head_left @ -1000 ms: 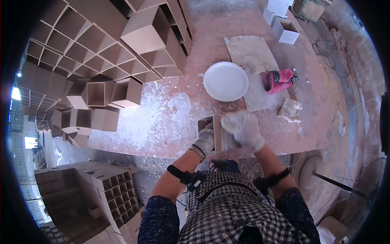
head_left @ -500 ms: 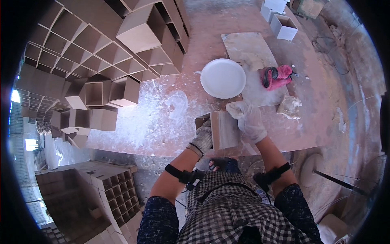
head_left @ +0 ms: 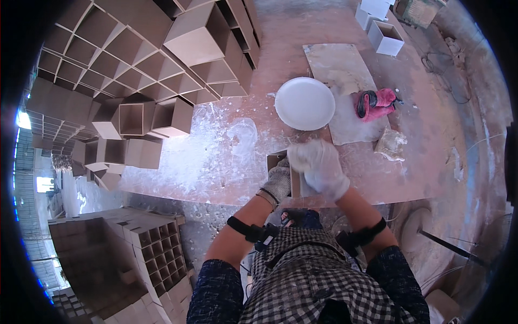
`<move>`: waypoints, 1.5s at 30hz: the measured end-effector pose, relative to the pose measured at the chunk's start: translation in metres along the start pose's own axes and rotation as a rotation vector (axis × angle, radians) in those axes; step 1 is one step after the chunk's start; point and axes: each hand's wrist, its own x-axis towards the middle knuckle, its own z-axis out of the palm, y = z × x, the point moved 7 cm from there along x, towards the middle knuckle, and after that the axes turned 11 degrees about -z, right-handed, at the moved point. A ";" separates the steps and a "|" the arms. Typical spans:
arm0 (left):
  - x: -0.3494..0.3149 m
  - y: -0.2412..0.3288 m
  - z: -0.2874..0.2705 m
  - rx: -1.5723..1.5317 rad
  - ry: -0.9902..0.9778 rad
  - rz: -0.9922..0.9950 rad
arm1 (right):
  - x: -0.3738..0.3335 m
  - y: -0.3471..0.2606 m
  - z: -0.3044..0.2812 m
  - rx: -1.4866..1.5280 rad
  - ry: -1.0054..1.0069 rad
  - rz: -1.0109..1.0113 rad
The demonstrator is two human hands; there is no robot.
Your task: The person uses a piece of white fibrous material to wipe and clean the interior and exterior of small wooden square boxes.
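Observation:
A small open-ended brown board box [head_left: 295, 183] stands on the table's near part in front of me. My left hand [head_left: 279, 181], in a grey knit glove, reaches into its open left side and grips its wall. My right hand [head_left: 324, 167], in a thin whitish glove, lies over the box's upper face and hides most of it. Its fingers are closed and blurred, and what they hold, if anything, does not show. Just beyond the box sits a round white tub or lid [head_left: 305, 103].
Stacked brown boxes [head_left: 197, 35] fill the table's left side. Right of the tub lie a worn board [head_left: 340, 67], a pink cloth bundle [head_left: 377, 104] and a crumpled plastic-like lump [head_left: 391, 144]. White boxes [head_left: 386, 39] stand far right. A gridded stack [head_left: 162, 248] is at lower left.
My right hand has moved left from the box's right edge across its upper face. My left hand keeps its grip. The whole view has shifted slightly.

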 end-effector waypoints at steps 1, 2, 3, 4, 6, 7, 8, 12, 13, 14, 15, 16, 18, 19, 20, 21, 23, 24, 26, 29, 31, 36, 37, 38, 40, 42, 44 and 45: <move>0.006 -0.004 0.011 0.820 -0.115 -0.014 | -0.007 -0.022 -0.004 0.182 -0.121 -0.013; 0.004 0.013 0.011 0.818 -0.125 -0.008 | -0.018 -0.037 -0.008 0.351 -0.237 -0.017; 0.000 0.035 0.007 0.671 -0.138 -0.093 | -0.030 -0.041 -0.018 0.340 -0.236 -0.004; -0.006 0.054 0.002 0.524 -0.143 -0.184 | -0.042 -0.047 -0.022 0.332 -0.289 -0.014; -0.010 0.054 -0.002 0.518 -0.127 -0.234 | -0.037 -0.047 -0.020 0.336 -0.343 -0.044; -0.005 0.034 0.004 0.721 -0.112 -0.099 | -0.016 -0.035 -0.017 0.289 -0.243 -0.075; -0.005 0.023 0.010 0.922 -0.097 0.034 | 0.001 -0.025 -0.014 0.247 -0.144 -0.106; 0.003 0.029 0.006 -0.183 -0.121 -0.170 | 0.013 0.018 -0.003 0.133 0.003 0.121; 0.006 0.043 0.008 0.342 -0.173 -0.154 | 0.011 0.005 0.003 0.256 -0.154 0.103; 0.007 0.045 0.010 0.867 -0.223 -0.130 | 0.003 -0.011 0.010 0.376 -0.311 0.085; 0.005 0.033 0.012 0.865 -0.224 -0.126 | -0.006 -0.037 -0.010 0.170 -0.209 -0.117; -0.001 0.018 0.009 0.396 -0.136 -0.139 | -0.025 -0.048 -0.013 0.236 -0.230 -0.096; -0.007 0.019 0.001 -0.074 -0.058 -0.149 | -0.057 -0.058 -0.024 0.299 -0.253 -0.065; -0.006 0.036 0.000 0.216 -0.088 -0.191 | -0.070 -0.060 -0.027 0.339 -0.317 -0.111; -0.003 0.043 0.002 0.507 -0.115 -0.227 | -0.078 -0.060 -0.028 0.381 -0.381 -0.156; -0.002 0.025 0.002 0.510 -0.106 -0.231 | -0.077 -0.056 -0.027 0.371 -0.409 -0.093; -0.003 -0.025 -0.002 0.099 -0.010 -0.176 | -0.045 -0.029 -0.042 0.619 -0.368 0.160; -0.005 -0.011 0.000 0.101 -0.026 -0.179 | -0.041 0.001 -0.039 0.833 -0.312 0.455; -0.014 0.030 0.003 -0.496 -0.142 -0.486 | -0.004 0.005 -0.073 0.020 0.074 -0.203; 0.005 -0.010 0.005 0.207 -0.043 -0.102 | -0.033 0.073 0.010 0.560 0.155 0.217; 0.002 -0.006 0.002 0.162 -0.060 -0.174 | -0.039 0.060 0.004 0.466 0.110 0.183; -0.008 0.035 -0.005 0.504 -0.102 -0.281 | -0.073 0.004 -0.004 0.514 -0.418 0.420; -0.005 -0.007 -0.005 0.341 -0.055 -0.235 | -0.081 -0.019 -0.007 0.497 -0.437 0.280; -0.003 -0.028 -0.004 0.177 -0.023 -0.181 | -0.091 -0.035 -0.017 0.541 -0.376 0.246; -0.001 -0.024 0.001 0.195 -0.032 -0.168 | -0.106 -0.047 -0.033 0.576 -0.310 0.223; -0.002 -0.007 -0.002 0.214 -0.029 -0.160 | -0.115 -0.057 -0.036 0.414 -0.495 0.089; -0.008 0.016 -0.001 -0.078 -0.129 -0.327 | -0.094 -0.031 -0.057 0.544 -0.136 0.164; -0.007 0.018 -0.004 -0.080 -0.124 -0.328 | -0.074 -0.014 -0.057 0.618 -0.250 0.353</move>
